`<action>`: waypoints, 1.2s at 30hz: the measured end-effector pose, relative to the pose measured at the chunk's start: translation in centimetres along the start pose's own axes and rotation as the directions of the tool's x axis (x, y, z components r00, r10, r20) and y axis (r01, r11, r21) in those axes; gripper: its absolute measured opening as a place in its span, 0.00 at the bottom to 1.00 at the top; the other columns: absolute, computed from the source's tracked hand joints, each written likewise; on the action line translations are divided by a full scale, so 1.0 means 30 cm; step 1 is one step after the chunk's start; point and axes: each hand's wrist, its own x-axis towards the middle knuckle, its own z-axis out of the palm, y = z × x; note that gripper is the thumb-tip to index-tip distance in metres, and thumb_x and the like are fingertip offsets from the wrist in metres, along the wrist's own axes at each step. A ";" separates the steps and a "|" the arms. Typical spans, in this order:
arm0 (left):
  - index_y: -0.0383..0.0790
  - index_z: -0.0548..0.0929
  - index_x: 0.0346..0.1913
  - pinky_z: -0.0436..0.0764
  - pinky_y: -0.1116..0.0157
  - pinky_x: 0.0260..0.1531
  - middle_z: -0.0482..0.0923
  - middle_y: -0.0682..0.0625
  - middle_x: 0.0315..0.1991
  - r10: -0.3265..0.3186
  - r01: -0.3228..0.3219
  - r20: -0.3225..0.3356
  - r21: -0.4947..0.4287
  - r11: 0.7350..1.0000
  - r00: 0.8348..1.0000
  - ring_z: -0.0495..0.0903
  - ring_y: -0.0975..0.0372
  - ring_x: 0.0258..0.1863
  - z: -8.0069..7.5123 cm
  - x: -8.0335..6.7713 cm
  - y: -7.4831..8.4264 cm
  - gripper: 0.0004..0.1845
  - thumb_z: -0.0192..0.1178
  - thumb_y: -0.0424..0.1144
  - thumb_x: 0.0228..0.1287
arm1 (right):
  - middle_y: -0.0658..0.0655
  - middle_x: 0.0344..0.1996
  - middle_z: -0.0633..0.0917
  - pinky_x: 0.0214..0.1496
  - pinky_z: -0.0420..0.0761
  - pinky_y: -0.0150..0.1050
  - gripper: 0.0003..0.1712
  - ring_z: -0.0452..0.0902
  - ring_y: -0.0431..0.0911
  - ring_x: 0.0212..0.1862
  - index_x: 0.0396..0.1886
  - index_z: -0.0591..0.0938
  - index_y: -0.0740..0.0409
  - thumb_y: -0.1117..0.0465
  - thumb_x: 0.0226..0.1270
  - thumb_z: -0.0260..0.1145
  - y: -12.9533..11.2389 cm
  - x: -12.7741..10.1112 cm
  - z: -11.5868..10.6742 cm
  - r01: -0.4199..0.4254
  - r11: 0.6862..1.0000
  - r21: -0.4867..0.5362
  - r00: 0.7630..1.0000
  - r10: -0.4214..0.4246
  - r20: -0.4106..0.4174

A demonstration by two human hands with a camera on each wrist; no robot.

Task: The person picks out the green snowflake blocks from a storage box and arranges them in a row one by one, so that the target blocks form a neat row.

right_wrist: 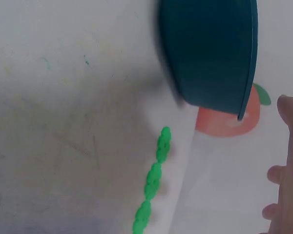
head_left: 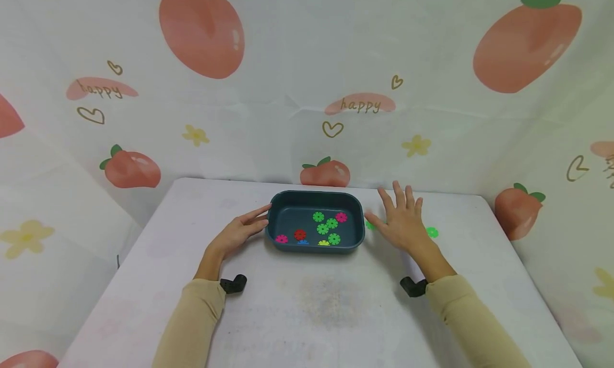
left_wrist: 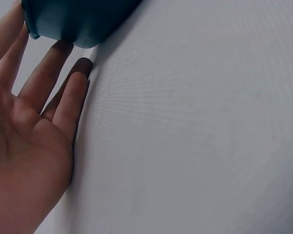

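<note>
A dark teal plastic tub (head_left: 314,249) stands upright towards the back of the white table. Inside lie several green notched discs (head_left: 318,217), along with a red disc (head_left: 299,234), two pink discs (head_left: 341,217), a yellow disc (head_left: 324,243) and a blue disc (head_left: 303,242). My left hand (head_left: 237,232) touches the tub's left side with extended fingers (left_wrist: 71,102). Fingers spread, my right hand (head_left: 403,221) hovers right of the tub and holds nothing. Below it, green discs (right_wrist: 153,180) form a row on the table, partly hidden by that hand in the head view.
A white cloth printed with peaches (head_left: 201,32) and small flowers hangs behind and beside the table (head_left: 268,315). The table's back edge runs just behind the tub. Black wrist mounts (head_left: 234,284) sit on both forearms.
</note>
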 end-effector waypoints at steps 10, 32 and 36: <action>0.67 0.67 0.68 0.59 0.51 0.73 0.64 0.51 0.71 0.007 -0.007 0.016 -0.016 1.000 1.000 0.60 0.58 0.73 0.001 -0.005 0.004 0.31 0.61 0.56 0.62 | 0.62 0.77 0.43 0.71 0.38 0.72 0.49 0.33 0.66 0.76 0.76 0.52 0.44 0.25 0.62 0.47 -0.060 0.025 0.004 0.093 0.993 -0.079 0.996 -0.093 0.008; 0.66 0.67 0.68 0.57 0.51 0.73 0.64 0.53 0.71 -0.011 0.012 0.010 -0.034 0.999 1.000 0.60 0.59 0.73 -0.002 -0.007 0.015 0.31 0.61 0.55 0.62 | 0.61 0.75 0.52 0.73 0.49 0.67 0.45 0.45 0.62 0.76 0.75 0.57 0.44 0.29 0.64 0.52 -0.227 0.083 0.079 0.336 0.937 -0.097 0.941 -0.338 -0.005; 0.66 0.67 0.67 0.58 0.52 0.73 0.65 0.52 0.71 -0.017 0.017 0.008 -0.034 0.999 1.000 0.61 0.59 0.72 0.002 -0.004 0.013 0.30 0.61 0.55 0.62 | 0.60 0.74 0.54 0.69 0.59 0.62 0.45 0.52 0.60 0.73 0.74 0.58 0.44 0.29 0.63 0.53 -0.256 0.085 0.095 0.363 0.928 -0.086 0.931 -0.365 -0.002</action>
